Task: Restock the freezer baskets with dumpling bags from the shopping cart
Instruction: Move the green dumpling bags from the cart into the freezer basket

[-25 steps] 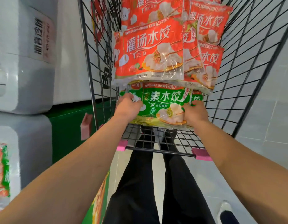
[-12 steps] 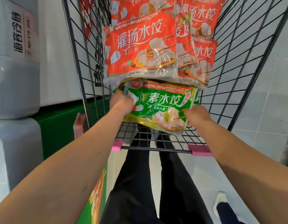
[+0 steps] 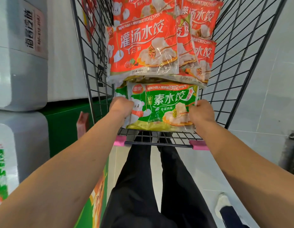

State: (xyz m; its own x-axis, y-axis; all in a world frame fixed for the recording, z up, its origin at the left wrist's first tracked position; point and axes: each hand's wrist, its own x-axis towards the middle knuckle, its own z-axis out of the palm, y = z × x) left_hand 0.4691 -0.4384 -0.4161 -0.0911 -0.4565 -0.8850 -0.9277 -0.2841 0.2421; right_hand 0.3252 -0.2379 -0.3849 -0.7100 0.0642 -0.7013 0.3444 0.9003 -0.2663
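A green dumpling bag lies at the near end of the wire shopping cart. My left hand grips its left edge and my right hand grips its right edge. More green bags sit beneath it, mostly hidden. Several red dumpling bags are stacked further in, overlapping the green bag's far edge. The white freezer stands to the left of the cart.
The cart's pink-capped handle bar runs just below the bags. A green freezer base is to the left, with a green packet at the far left edge. Grey tiled floor spreads to the right. My legs are below the cart.
The green bag has come further out from under the red bags, lifted slightly toward me. Both hands stay clamped on its edges. The view shifted a little to the right.
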